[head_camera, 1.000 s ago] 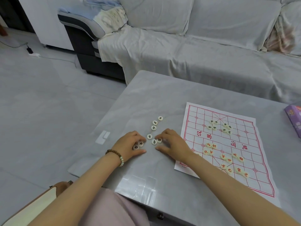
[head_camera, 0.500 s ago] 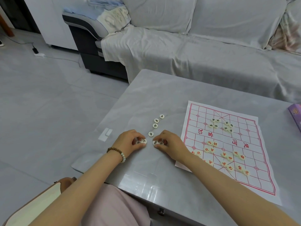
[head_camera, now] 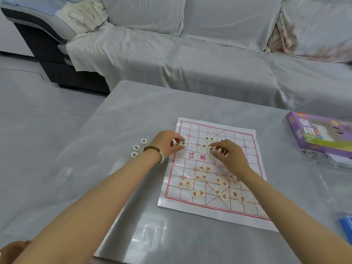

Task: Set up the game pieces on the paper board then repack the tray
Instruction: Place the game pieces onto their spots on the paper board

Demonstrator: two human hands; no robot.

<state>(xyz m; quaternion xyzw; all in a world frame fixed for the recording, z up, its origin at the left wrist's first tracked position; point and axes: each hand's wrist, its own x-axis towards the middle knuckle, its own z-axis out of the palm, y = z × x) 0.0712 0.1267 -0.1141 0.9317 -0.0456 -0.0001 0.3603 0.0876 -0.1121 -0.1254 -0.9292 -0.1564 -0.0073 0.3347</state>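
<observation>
Pieces [head_camera: 181,144] pinched by both hands over board [head_camera: 192,155].

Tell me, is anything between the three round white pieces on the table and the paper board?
Only the left hand, pinching pieces at the red-lined paper board's left edge, sits between it and those three round white pieces.

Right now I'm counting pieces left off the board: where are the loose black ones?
Head view: three black-lettered pieces lie in a row on the table, left of the paper board, beside the wrist of the left hand.
</observation>
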